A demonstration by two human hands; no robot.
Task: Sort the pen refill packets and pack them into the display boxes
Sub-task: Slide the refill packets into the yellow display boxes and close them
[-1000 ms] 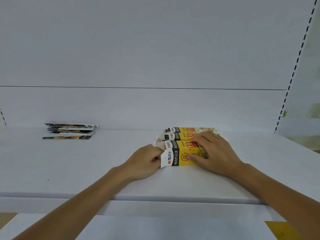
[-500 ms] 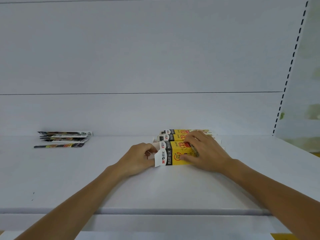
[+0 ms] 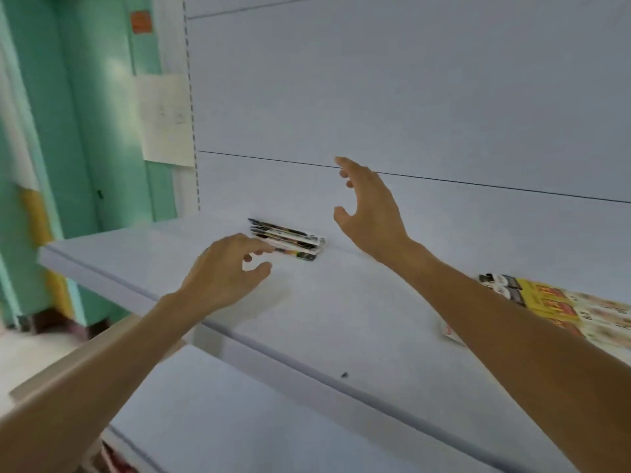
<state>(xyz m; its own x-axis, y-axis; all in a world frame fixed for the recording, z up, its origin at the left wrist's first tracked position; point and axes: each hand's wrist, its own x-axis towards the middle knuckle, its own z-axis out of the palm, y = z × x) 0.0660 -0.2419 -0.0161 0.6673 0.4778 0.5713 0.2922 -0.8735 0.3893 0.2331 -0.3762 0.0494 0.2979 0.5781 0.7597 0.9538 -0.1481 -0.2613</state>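
Observation:
A small stack of pen refill packets lies on the white shelf against the back panel. My left hand hovers just in front of the stack's left end, fingers loosely curved, fingertips at the packets' edge and holding nothing. My right hand is raised above and to the right of the stack, fingers spread, empty. The yellow display boxes lie on the shelf at the far right, partly hidden behind my right forearm.
The shelf's front edge runs diagonally; a lower shelf sits below it. A perforated upright and a green wall with a taped paper sheet stand at the left.
Both hands have let go of the yellow display boxes and moved left to the refill packets. The view has swung left, so the boxes now sit at the right edge.

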